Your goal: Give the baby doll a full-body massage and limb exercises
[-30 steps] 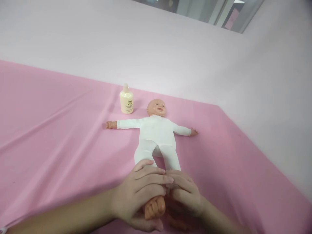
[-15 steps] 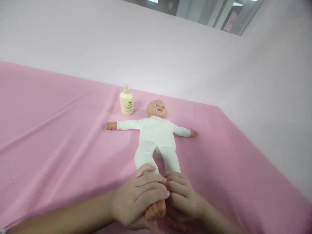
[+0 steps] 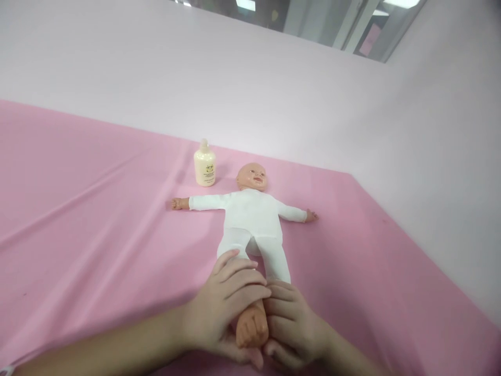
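A baby doll [image 3: 252, 211] in a white suit lies on its back on the pink cloth, arms stretched out to both sides and head away from me. My left hand [image 3: 225, 305] is wrapped round the doll's lower leg on the left, thumb underneath, fingers over the top. The bare foot [image 3: 252, 326] of that leg sticks out toward me between my hands. Against the other side of the same leg, my right hand [image 3: 291, 324] is closed with curled fingers, its fingertips meeting those of the left. The doll's other foot is hidden behind my right hand.
A pale yellow pump bottle [image 3: 205, 166] stands left of the doll's head. Pink cloth [image 3: 97, 209] with a few creases covers the table. A white wall [image 3: 156, 73] rises behind it, with a window [image 3: 313, 21] at the top.
My left hand has slid up the leg toward the knee, away from the foot. More of the doll's foot shows now. My right hand stays nearly in place.
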Tool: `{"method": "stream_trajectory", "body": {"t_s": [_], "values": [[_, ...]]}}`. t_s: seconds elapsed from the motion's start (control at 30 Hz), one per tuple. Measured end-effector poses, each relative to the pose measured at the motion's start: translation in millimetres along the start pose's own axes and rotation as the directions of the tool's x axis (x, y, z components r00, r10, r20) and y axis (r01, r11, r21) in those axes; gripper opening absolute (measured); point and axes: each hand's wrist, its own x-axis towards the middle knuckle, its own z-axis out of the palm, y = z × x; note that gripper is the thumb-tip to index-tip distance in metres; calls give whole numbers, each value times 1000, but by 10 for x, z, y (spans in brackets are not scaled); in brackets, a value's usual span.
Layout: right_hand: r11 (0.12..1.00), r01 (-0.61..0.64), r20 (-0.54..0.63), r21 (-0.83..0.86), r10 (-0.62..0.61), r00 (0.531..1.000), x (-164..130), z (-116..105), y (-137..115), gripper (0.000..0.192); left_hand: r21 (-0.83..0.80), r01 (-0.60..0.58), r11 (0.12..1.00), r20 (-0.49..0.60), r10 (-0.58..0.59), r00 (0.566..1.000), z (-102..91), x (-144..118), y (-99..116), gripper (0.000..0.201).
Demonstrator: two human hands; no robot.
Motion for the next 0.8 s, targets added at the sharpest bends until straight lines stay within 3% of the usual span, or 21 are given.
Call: {"method": "stream_trajectory", "body": {"t_s": [0.13,0.4,0.53,0.7,0.8], "values": [[999,29,-40,21,-28,999,39,-23,8,32,-86,53,995,63,-48,997,-26,67,34,48],[999,0,-21,37,1,1000,44,-25,45,28,-165,90,982,10,-89,996,-3,135,163,20],[1000,-16,-5,26,16,1000,23,-16,42,29,-180,58,982,-32,-64,997,-1,166,208,15],[1000,-14,13,9,14,1000,26,-14,37,29,-146,1,989,-168,-26,985,50,154,255,19],[999,-30,53,22,29,998,8,-6,45,32,-145,-57,988,-148,35,988,65,136,232,16]]}}
